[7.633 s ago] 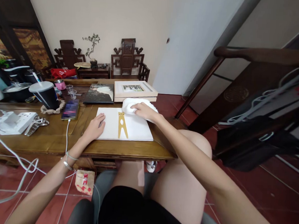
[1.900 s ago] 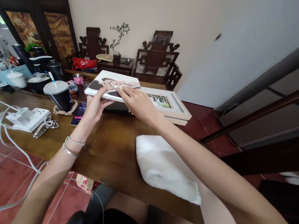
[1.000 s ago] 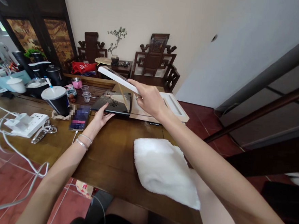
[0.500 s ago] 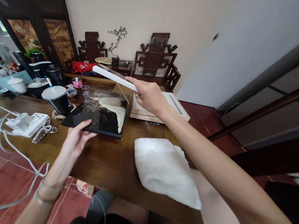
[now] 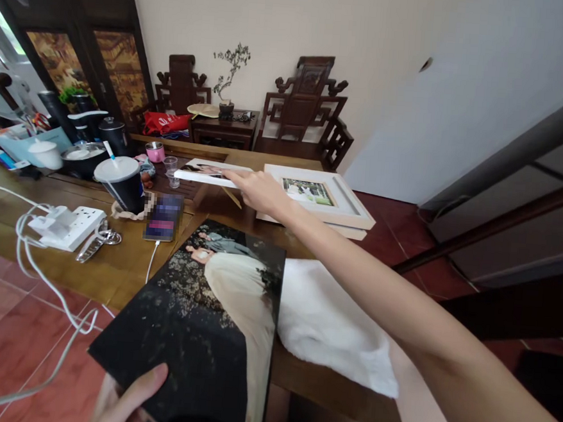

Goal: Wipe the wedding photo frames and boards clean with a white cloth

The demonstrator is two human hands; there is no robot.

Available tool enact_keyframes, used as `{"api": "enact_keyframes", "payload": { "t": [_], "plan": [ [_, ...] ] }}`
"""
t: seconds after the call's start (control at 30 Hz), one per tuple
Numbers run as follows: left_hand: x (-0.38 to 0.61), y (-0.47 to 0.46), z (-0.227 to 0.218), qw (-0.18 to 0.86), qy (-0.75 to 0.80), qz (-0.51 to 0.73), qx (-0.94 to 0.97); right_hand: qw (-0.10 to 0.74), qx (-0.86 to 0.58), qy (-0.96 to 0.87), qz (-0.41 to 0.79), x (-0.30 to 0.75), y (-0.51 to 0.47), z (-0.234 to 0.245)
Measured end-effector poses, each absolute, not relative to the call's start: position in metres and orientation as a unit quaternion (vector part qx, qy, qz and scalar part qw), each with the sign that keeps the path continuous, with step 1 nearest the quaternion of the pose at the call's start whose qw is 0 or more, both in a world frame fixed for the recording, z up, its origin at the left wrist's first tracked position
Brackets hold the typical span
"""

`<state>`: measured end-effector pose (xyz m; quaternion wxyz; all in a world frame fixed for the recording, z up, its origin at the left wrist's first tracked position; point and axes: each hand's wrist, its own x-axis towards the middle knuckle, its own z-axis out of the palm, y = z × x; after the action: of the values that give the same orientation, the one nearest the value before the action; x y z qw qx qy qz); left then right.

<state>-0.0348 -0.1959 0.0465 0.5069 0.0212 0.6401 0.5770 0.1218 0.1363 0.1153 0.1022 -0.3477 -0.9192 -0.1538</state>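
Observation:
My left hand (image 5: 126, 398) grips the near edge of a dark photo panel (image 5: 206, 321) showing a figure in a long white dress, held close to me over the table's front edge. My right hand (image 5: 258, 190) reaches far across the wooden table (image 5: 132, 271) and holds a white photo panel (image 5: 207, 172) flat and low over the table, its gold stand (image 5: 233, 198) poking out beneath. A white cloth (image 5: 335, 330) lies on the table under my right forearm.
A white framed photo (image 5: 318, 197) lies to the right of my right hand. A dark cup with lid and straw (image 5: 119, 182), a phone on a cable (image 5: 163, 217), a white power strip with cords (image 5: 66, 227), small cups and pots crowd the left side.
My left hand has pulled the dark photo panel from the table's far side up close to me. My right hand has lowered the white panel towards the spot it left.

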Motion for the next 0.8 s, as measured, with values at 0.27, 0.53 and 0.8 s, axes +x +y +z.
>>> {"api": "enact_keyframes", "payload": {
  "t": [0.27,0.53,0.8],
  "plan": [
    [-0.028,-0.192,0.029,0.522,0.633,0.570,0.037,0.048,-0.344,-0.924,-0.158,0.105,0.139,0.086],
    [-0.029,-0.187,0.011,0.510,0.634,0.581,0.018,0.032,-0.381,-0.909,-0.169,0.094,0.150,0.053],
    [-0.029,-0.179,0.010,0.483,0.648,0.589,0.008,0.000,-0.433,-0.900,-0.059,0.085,0.184,0.040]
  ]
}}
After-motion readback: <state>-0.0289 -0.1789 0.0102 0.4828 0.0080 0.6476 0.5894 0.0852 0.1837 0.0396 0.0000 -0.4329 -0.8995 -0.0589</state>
